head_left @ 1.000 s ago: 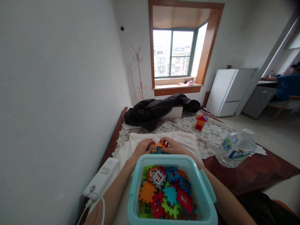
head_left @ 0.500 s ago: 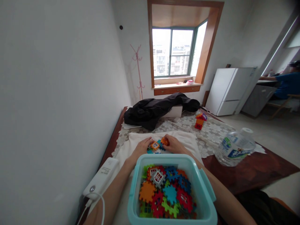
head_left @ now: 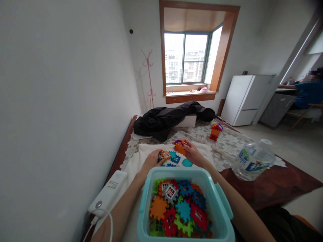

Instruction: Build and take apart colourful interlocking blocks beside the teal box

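My right hand [head_left: 192, 153] grips a joined orange building block [head_left: 180, 148] with a purple piece on top, lifted a little above the white cloth. My left hand [head_left: 152, 160] lies to the left, its fingers closed at the edge of an orange building block with a white window [head_left: 166, 155]. Loose blue building blocks [head_left: 176, 159] are spread on the cloth between both hands. Close in front of me, a light teal tub [head_left: 145, 201] holds many notched plastic blocks [head_left: 183, 210] in red, orange, blue, green and grey; its near rim runs out of view.
A small built block house [head_left: 215, 132] stands at the right on the lace cloth. A large clear plastic bottle [head_left: 253, 160] is nearer the table's right edge. Black fabric [head_left: 174, 117] lies at the back, a white power bank-like device [head_left: 108, 191] at left. A person in blue [head_left: 309, 90] sits far right.
My right hand has raised the orange block, and its purple piece now shows. More blue blocks are uncovered on the cloth. My left hand has barely moved.
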Motion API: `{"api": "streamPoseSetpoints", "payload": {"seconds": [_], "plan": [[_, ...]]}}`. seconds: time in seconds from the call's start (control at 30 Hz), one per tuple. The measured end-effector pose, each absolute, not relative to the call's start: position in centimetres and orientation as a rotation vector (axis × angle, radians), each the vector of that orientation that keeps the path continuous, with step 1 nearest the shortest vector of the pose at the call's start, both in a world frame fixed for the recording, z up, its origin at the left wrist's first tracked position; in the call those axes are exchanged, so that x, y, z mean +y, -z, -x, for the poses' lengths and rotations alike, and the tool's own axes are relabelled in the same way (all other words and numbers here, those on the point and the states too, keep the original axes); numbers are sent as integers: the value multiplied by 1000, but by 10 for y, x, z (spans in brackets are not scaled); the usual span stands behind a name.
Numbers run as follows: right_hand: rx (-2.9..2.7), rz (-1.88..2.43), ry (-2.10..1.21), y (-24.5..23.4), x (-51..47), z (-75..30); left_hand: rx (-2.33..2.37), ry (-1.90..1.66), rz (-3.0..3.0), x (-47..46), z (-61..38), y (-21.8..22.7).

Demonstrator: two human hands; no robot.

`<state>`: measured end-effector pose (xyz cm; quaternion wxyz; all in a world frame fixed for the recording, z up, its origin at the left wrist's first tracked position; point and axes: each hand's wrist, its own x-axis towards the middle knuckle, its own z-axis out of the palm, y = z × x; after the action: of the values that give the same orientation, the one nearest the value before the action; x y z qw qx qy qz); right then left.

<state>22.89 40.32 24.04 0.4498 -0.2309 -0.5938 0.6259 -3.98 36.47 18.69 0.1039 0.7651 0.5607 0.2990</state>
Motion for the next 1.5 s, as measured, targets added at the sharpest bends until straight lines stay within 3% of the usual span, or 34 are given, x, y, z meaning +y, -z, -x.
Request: {"api": "streamPoseSetpoints", "payload": {"seconds": [0.17,0.33,0.47,0.83,1.03,1.27,1.43,1.5], "plan": [[-1709,327,-1718,-249,397,-242,1695,-870,-2242,362,38,-191],[-1896,793,-1114,-217,414,-225,1692,-928,-2191,362,37,-190],[-2299,759,-702,-189,417,-214,1626,-957,-2198,364,36,-188],[-2338,1027,-573,-186,422,-221,1598,-809,-2346,358,35,-204],[-2132,1023,-734,-184,431,-223,1708,-836,-2216,357,40,-211],[-1456,559,-1433,-225,420,-230,1372,-619,-2001,361,72,-209],[-1675,121,-1829,-255,396,-245,1331,-706,-2035,367,75,-192],[-1806,132,-1800,-257,397,-248,1376,-779,-2071,371,69,-184]]}}
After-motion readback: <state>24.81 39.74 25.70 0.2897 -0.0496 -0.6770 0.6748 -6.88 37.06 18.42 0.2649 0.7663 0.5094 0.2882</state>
